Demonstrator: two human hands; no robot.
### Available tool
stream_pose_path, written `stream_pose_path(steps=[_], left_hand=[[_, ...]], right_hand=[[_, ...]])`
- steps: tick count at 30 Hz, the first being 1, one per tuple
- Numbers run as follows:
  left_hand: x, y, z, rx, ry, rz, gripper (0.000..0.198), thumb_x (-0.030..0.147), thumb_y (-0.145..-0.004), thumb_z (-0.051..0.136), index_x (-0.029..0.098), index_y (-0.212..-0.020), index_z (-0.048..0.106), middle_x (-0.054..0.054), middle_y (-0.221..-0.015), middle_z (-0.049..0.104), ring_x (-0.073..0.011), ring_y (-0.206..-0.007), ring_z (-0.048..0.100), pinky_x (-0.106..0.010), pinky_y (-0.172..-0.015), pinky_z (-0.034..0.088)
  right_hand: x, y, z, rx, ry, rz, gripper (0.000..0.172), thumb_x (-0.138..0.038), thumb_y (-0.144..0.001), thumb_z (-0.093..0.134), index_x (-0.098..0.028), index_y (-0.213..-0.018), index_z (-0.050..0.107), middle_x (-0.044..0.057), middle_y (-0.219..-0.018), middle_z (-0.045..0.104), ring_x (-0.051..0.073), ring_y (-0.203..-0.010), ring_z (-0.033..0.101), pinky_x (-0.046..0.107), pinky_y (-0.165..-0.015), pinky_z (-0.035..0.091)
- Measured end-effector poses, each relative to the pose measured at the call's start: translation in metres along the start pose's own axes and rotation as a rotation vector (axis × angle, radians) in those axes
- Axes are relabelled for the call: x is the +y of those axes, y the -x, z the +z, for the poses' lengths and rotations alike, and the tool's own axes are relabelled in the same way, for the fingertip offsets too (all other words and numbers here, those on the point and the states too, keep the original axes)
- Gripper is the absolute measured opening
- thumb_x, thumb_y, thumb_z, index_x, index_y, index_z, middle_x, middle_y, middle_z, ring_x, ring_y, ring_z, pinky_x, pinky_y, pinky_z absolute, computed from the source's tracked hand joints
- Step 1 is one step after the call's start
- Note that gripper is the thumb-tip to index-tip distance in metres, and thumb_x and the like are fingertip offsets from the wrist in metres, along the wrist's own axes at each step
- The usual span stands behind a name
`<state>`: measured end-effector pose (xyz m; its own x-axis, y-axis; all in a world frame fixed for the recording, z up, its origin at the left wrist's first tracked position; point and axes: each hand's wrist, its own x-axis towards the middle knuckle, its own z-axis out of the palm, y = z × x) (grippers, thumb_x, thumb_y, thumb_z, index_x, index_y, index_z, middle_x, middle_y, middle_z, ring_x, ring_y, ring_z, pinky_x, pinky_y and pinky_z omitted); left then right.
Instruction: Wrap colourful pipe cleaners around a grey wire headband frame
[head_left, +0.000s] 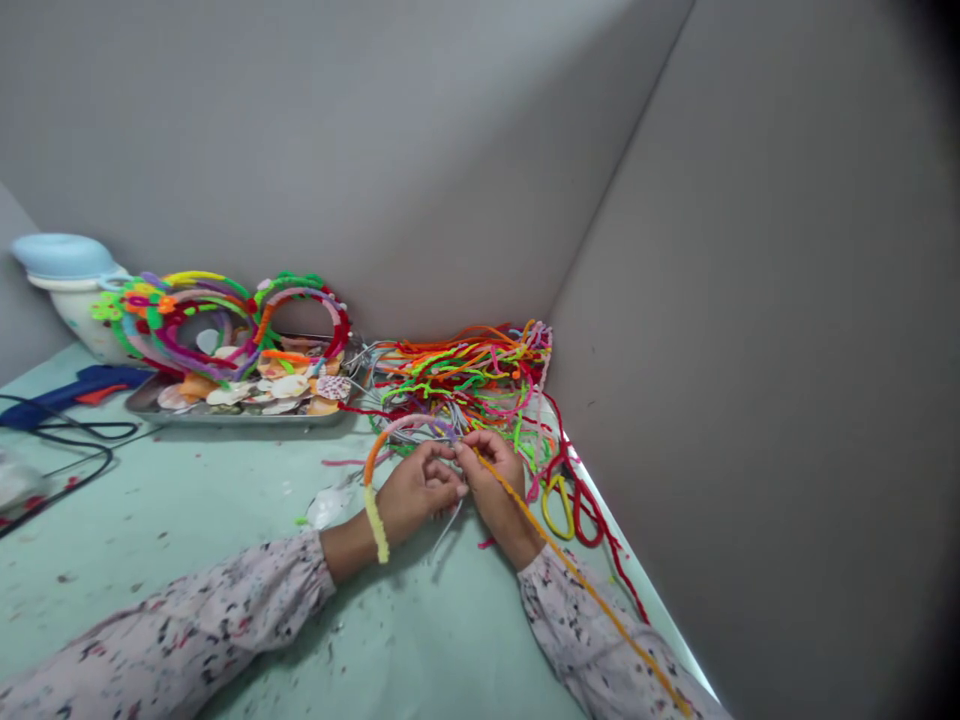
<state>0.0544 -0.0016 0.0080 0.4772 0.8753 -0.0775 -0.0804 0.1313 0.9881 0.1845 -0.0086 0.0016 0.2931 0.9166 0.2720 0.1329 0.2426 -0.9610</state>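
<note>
Hands pinching away: left hand (418,490) and right hand (495,488) squeeze a chenille-wrapped headband (379,468) just in front of the tangled pipe cleaners (465,375), with a shell tray (240,415) and glue gun (75,393) left of that heap.

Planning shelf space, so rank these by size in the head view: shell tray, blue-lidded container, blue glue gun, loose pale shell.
Largest: metal tray of shells.
Then blue-lidded white container and blue glue gun, too alike to rank.
Smallest: loose pale shell.
</note>
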Motion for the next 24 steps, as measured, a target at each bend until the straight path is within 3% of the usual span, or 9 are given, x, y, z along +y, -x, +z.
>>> stream_pose_path(steps=[5, 11, 18, 24], left_hand=[[-0.0007, 0.0023, -0.0008, 0.012, -0.053, 0.033, 0.045, 0.018, -0.067, 0.068, 0.018, -0.103, 0.041, 0.006, -0.062, 0.057, -0.0105, -0.052, 0.057, -0.02, -0.049, 0.039], [-0.0009, 0.0011, -0.0043, 0.011, -0.124, 0.06, 0.045, 0.01, -0.065, 0.057, 0.018, -0.107, 0.042, 0.008, -0.06, 0.054, -0.0093, -0.049, 0.049, -0.02, -0.046, 0.036], [0.0055, 0.0011, -0.0076, -0.041, -0.207, 0.026, 0.033, 0.011, -0.063, 0.056, 0.016, -0.095, 0.048, 0.007, -0.057, 0.049, -0.0089, -0.047, 0.044, -0.02, -0.044, 0.031], [0.0039, -0.0022, -0.007, -0.064, -0.266, 0.078, 0.017, 0.006, -0.061, 0.056, 0.015, -0.074, 0.052, 0.005, -0.06, 0.049, -0.0076, -0.05, 0.044, -0.02, -0.045, 0.031]], right_hand=[[0.0012, 0.0008, 0.0016, -0.083, -0.074, 0.036, 0.013, -0.033, -0.076, 0.066, -0.021, -0.08, 0.063, -0.002, -0.072, 0.06, 0.013, -0.062, 0.055, 0.023, -0.056, 0.045], [-0.004, 0.003, 0.0005, -0.167, -0.115, 0.065, 0.012, -0.032, -0.08, 0.063, -0.02, -0.082, 0.062, -0.002, -0.07, 0.059, 0.012, -0.061, 0.054, 0.022, -0.055, 0.043], [-0.0053, 0.0044, -0.0015, -0.185, -0.099, 0.004, 0.016, -0.035, -0.081, 0.063, -0.021, -0.088, 0.065, 0.0, -0.079, 0.064, 0.014, -0.071, 0.058, 0.024, -0.064, 0.046], [-0.0025, 0.0045, 0.0028, -0.248, -0.078, 0.083, 0.015, -0.033, -0.076, 0.068, -0.021, -0.086, 0.067, 0.001, -0.074, 0.066, 0.016, -0.065, 0.061, 0.027, -0.062, 0.048]])
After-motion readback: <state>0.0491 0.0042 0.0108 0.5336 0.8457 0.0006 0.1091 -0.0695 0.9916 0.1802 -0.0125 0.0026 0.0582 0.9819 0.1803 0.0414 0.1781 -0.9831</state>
